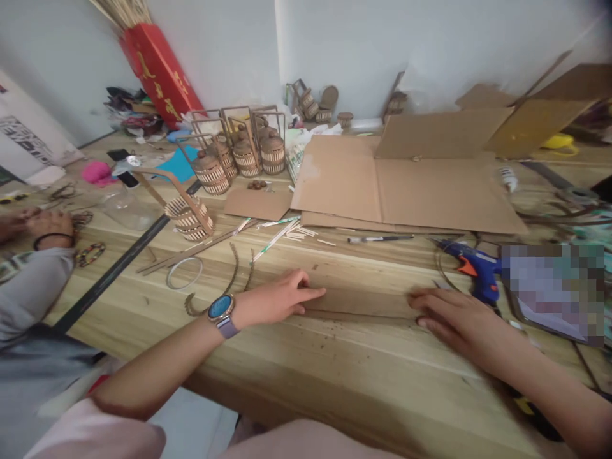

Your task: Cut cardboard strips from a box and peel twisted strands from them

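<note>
A thin brown strip (361, 315) stretches across the wooden table between my two hands. Its left end is at the thumb of my left hand (280, 298), whose index finger points right and whose other fingers curl. The fingers of my right hand (454, 319) are bent together over the strip's right end. Small dark crumbs lie just below the strip. Blurred curved brown strips (234, 271) rest beside my left wrist. Right of my right hand is a blue glue gun (484, 274) with an orange trigger.
Flattened cardboard (335, 178) lies at the back, near several lidded baskets (246, 153). An open handled basket (189, 220) and a clear ring (184, 273) stand left. A pen (380, 239), light sticks (277, 239) and a tablet (549, 293) are around. Another person's hands (50, 226) are far left.
</note>
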`<state>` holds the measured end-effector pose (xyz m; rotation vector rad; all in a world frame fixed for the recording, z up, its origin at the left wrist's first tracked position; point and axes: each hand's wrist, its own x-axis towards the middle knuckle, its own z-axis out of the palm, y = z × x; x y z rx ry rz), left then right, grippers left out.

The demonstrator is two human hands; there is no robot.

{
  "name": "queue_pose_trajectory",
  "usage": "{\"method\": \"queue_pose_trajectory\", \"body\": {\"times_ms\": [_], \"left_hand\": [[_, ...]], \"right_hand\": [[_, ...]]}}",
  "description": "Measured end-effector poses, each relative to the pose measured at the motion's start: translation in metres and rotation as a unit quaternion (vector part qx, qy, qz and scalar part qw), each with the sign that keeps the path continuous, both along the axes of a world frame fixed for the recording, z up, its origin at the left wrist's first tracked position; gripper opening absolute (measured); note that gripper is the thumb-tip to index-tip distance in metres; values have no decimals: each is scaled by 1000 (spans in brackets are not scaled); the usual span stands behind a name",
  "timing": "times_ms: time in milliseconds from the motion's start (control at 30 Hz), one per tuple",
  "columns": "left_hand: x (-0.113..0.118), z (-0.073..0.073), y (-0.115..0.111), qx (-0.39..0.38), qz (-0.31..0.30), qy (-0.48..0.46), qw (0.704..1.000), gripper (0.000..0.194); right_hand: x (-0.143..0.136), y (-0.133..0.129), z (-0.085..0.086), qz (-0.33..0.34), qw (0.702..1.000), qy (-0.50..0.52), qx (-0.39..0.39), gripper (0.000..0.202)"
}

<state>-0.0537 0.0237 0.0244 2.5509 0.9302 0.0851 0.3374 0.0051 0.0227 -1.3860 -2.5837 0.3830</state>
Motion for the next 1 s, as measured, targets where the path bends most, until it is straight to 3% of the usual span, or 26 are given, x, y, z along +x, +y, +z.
{"method": "queue_pose_trajectory", "body": {"times_ms": [233, 533, 800, 1000], "left_hand": [[-20, 9, -13, 25, 47, 24, 998, 53], [-17, 21, -23, 52, 49, 40, 997, 46], [-19, 18, -26, 49, 51, 37, 997, 43], [-19, 16, -28, 37, 78, 30, 996, 42]], "right_hand": [[-2, 7, 6, 9, 999, 27, -26, 28], [-2, 19, 6, 27, 999, 0, -45, 27], [2, 19, -2, 24, 1000, 1, -19, 31], [0, 18, 3, 14, 999, -20, -26, 30]]}}
